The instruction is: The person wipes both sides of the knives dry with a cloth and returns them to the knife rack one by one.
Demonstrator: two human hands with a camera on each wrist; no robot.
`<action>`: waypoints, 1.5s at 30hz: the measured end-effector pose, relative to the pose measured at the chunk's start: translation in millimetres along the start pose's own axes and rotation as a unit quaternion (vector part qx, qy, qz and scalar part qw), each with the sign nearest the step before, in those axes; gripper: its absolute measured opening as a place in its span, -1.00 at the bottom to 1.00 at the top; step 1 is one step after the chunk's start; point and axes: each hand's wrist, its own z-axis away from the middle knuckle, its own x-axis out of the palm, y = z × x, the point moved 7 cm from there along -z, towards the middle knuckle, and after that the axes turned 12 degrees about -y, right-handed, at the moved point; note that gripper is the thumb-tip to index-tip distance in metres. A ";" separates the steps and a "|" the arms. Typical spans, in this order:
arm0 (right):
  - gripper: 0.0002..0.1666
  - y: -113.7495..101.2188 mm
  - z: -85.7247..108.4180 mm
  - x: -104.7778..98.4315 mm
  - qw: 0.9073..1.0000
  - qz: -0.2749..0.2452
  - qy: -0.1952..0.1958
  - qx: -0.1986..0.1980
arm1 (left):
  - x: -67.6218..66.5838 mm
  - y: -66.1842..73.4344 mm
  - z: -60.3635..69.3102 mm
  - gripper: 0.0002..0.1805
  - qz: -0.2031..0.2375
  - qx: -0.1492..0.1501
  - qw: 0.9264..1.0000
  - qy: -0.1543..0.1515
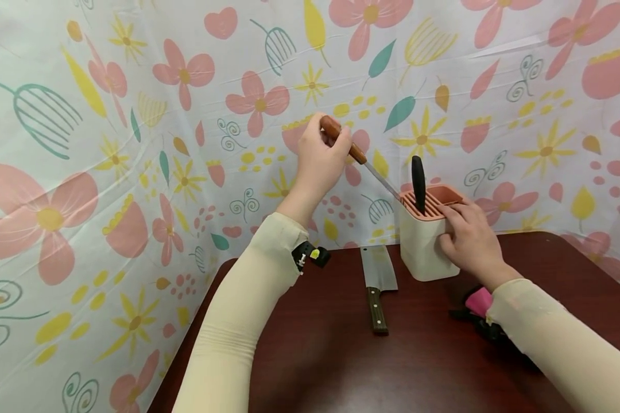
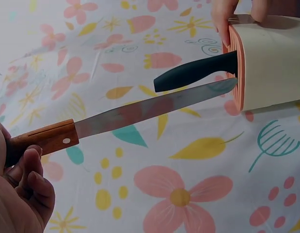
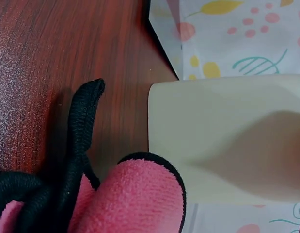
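My left hand (image 1: 322, 152) grips the wooden handle (image 1: 343, 139) of a long, straight-bladed knife (image 2: 150, 108), which slants down to the right. Its blade tip is at the slotted top of a cream knife block (image 1: 426, 246) with a salmon-pink rim; whether the tip is inside a slot I cannot tell. My right hand (image 1: 470, 238) holds the block at its right side, fingers over the top edge and thumb against the wall. A black-handled knife (image 1: 418, 183) stands upright in the slots. Mostly the block's cream wall shows in the right wrist view.
A cleaver (image 1: 378, 272) with a dark wooden handle lies on the dark red table (image 1: 330, 355), left of the block. Flower-patterned cloth (image 1: 258, 51) hangs behind and at the left. A pink fuzzy thing with black cord (image 3: 135, 194) is beneath my right wrist.
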 end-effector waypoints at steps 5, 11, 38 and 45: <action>-0.27 1.3 -0.4 1.0 1.000 -0.003 0.000 0.004 | 9.1 -1.7 -7.3 -0.80 0.028 -0.003 0.999 -0.017; -0.28 -0.1 0.2 0.0 1.000 -0.003 0.003 0.007 | 14.8 -4.5 -15.0 -0.79 0.009 -0.014 1.000 -0.020; -0.31 1.9 -2.5 3.6 0.998 -0.005 -0.014 0.062 | 66.2 -5.1 -53.9 -0.68 -0.149 -0.084 0.978 -0.120; -0.31 0.7 -0.8 1.4 0.999 -0.007 0.000 0.052 | 90.9 -36.9 -46.7 -0.63 -0.215 -0.104 0.960 -0.146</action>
